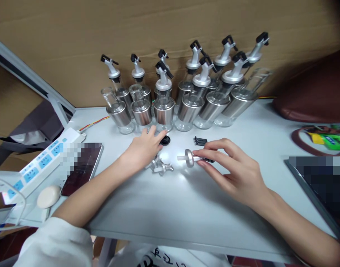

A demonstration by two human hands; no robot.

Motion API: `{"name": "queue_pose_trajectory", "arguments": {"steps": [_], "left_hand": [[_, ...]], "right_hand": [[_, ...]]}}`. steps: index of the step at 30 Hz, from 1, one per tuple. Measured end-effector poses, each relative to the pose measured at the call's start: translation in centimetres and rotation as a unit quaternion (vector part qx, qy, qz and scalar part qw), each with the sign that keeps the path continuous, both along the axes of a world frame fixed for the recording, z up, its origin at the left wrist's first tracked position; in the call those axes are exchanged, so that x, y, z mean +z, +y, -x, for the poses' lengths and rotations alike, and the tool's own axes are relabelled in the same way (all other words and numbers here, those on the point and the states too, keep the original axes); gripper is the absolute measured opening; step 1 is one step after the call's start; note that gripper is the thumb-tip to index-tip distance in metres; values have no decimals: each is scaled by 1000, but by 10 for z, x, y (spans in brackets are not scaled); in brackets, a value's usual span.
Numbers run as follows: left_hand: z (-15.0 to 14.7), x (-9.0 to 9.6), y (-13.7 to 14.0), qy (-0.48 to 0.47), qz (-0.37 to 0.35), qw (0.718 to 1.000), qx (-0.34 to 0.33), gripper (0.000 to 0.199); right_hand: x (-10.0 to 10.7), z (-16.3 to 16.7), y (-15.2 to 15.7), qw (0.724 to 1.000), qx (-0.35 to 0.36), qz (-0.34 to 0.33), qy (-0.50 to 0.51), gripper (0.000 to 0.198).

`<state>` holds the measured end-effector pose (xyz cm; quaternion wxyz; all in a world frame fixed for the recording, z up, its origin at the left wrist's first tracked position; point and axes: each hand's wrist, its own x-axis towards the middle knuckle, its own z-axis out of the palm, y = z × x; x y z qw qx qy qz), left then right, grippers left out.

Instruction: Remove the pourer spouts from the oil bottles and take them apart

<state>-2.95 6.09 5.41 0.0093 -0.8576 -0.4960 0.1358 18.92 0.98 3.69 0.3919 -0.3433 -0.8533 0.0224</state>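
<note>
My right hand [235,170] pinches a silver pour spout [189,158] between thumb and fingers, its pale tube pointing left. My left hand [146,146] is over the table with fingers spread. Its index finger and thumb are beside a round black stopper [165,140]; whether they touch it I cannot tell. Partly under that hand, loose silver pour spouts [162,168] lie on the tabletop. Several small black levers [200,141] rest side by side beyond the right hand's fingertips.
Rows of glass bottles with steel sleeves [189,107] stand at the back against cardboard [170,22], many capped with spouts. At left are a power strip [44,163], a phone [82,168] and a white round case [49,196]. A dark tablet [317,193] and brown bag [314,89] are at right.
</note>
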Motion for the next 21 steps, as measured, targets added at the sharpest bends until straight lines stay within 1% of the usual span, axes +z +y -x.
{"name": "queue_pose_trajectory", "arguments": {"steps": [3, 9, 14, 17, 21], "left_hand": [[1, -3, 0, 0, -3, 1000, -2, 40], [5, -10, 5, -37, -13, 999, -38, 35], [1, -5, 5, -56, 20, 997, -45, 36], [-3, -1, 3, -52, 36, 997, -41, 32], [-2, 0, 4, -54, 38, 996, -58, 27]], "right_hand": [[1, 0, 0, 1000, 0, 1, -4, 20], [0, 0, -1, 1000, 2, 5, -5, 21], [0, 0, -1, 1000, 2, 4, -7, 20], [0, 0, 0, 1000, -1, 3, -7, 21], [0, 0, 0, 1000, -2, 6, -7, 20]]}}
